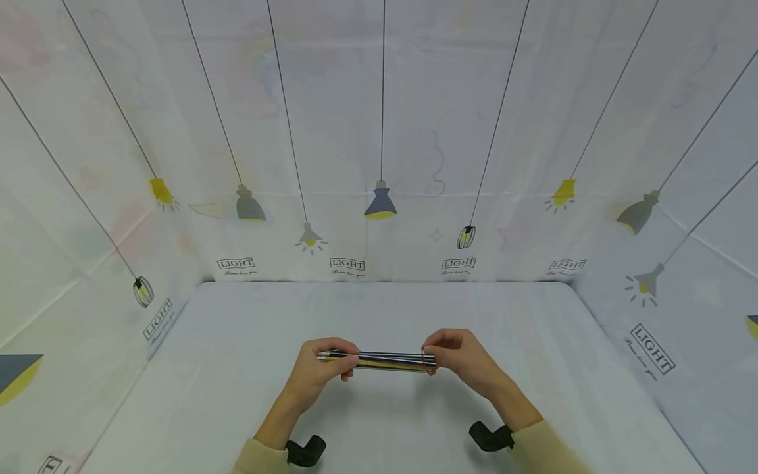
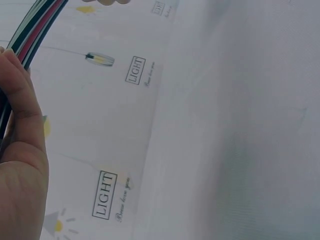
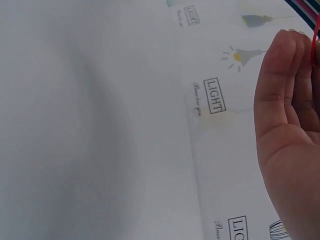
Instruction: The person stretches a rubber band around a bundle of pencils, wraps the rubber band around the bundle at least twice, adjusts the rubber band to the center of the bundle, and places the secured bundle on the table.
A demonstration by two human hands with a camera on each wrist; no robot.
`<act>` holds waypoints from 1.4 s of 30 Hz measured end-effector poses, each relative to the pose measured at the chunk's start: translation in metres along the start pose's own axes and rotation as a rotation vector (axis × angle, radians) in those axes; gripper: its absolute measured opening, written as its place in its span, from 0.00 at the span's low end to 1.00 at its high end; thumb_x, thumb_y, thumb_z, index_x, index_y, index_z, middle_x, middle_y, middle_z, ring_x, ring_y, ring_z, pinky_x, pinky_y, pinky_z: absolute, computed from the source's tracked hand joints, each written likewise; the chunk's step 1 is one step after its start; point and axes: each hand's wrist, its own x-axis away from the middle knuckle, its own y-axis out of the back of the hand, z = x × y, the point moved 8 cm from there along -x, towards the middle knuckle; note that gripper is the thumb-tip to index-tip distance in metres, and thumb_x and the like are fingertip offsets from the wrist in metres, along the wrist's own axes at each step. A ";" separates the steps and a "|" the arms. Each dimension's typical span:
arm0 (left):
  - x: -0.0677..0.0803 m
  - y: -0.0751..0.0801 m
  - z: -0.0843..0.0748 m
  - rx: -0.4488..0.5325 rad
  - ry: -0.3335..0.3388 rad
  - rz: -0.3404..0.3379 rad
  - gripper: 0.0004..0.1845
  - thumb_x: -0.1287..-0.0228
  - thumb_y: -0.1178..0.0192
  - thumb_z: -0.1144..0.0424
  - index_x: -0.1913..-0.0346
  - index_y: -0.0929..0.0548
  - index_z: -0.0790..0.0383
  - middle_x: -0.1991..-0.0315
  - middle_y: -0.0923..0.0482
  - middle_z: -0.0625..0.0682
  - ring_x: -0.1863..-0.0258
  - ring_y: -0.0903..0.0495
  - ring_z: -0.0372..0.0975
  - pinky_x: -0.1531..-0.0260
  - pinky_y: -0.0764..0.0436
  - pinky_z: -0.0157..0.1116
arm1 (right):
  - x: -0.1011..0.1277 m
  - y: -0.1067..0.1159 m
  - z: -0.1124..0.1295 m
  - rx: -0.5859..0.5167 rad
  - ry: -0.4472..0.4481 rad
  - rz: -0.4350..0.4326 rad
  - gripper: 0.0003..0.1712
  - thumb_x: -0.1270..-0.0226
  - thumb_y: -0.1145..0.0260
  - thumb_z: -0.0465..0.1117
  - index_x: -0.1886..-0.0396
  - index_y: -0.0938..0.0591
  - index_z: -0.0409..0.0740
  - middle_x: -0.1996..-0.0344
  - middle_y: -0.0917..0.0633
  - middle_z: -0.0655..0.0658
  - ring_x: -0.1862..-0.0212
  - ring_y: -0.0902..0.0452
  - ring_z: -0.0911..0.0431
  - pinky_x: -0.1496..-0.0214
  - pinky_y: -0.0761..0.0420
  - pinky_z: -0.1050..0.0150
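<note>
A bundle of several pencils (image 1: 391, 360), in dark, yellow and striped colours, lies level above the white table. My left hand (image 1: 320, 370) grips its left end, thumb in front, with pale pencil ends sticking out past the fingers. At the right end, a thin red rubber band (image 1: 430, 372) loops round the bundle. My right hand (image 1: 468, 359) pinches there, thumb and fingers at the band. The left wrist view catches part of the pencils (image 2: 35, 32) beside the curled fingers. In the right wrist view the band (image 3: 315, 45) runs taut along the fingertips, at the frame's edge.
A white-covered table (image 1: 237, 395) spreads under both hands. Around its back and sides hangs a pale curtain (image 1: 331, 131) printed with lamps and lettering. Black wrist straps (image 1: 306, 451) sit at both sleeve cuffs.
</note>
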 end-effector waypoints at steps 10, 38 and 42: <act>-0.001 -0.002 -0.004 0.006 -0.035 -0.021 0.12 0.36 0.30 0.69 0.56 0.15 0.76 0.63 0.16 0.58 0.73 0.18 0.41 0.70 0.16 0.36 | 0.003 -0.021 -0.022 -0.312 0.000 0.016 0.10 0.28 0.41 0.27 0.55 0.17 0.41 0.62 0.13 0.45 0.65 0.19 0.56 0.58 0.16 0.63; -0.004 0.003 -0.002 -0.069 -0.057 -0.228 0.11 0.39 0.26 0.62 0.60 0.12 0.67 0.64 0.15 0.60 0.72 0.16 0.45 0.68 0.14 0.40 | 0.016 -0.061 -0.043 -0.380 -0.104 -0.431 0.08 0.31 0.33 0.30 0.57 0.20 0.29 0.68 0.16 0.42 0.68 0.20 0.55 0.64 0.15 0.64; -0.003 0.008 -0.003 -0.098 -0.052 -0.246 0.09 0.39 0.26 0.63 0.61 0.12 0.66 0.63 0.15 0.60 0.70 0.16 0.55 0.67 0.14 0.40 | 0.028 -0.048 -0.041 -0.373 -0.076 -0.587 0.12 0.31 0.32 0.30 0.55 0.22 0.25 0.69 0.18 0.41 0.68 0.20 0.54 0.64 0.15 0.64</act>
